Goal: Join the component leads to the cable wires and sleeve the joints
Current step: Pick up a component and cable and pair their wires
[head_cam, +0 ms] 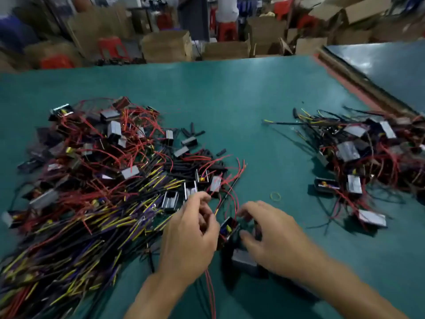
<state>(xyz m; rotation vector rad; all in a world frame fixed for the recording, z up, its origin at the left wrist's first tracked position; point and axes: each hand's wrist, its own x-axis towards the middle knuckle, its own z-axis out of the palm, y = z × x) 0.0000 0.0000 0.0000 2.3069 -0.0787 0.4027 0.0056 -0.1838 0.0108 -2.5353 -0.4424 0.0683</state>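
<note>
Left hand point(190, 229): fingers curled in, tips pinching the thin red leads point(235, 200) that loop up off the small black box-shaped component point(227, 229) with a yellow part inside. Right hand point(269, 229): fingers and thumb curled round the component's right side. The frame is blurred on my end, so I can't resolve the exact contact points. The component sits between both hands, low over the green table mat point(253, 100), near the front edge.

To its left I see a big heap of black cables with yellow tips point(103, 226), mixed with red-wired boxes point(114, 130). Short black heat-shrink sleeves point(192, 127) lie loose at that heap's right edge. A second heap of wired parts point(368, 157) is well apart on the right. A yellow rubber band point(275, 196) lies flat on the mat between the hands and that heap. Brown cardboard boxes point(166, 46) and red plastic stools point(110, 48) stand past the far edge.
</note>
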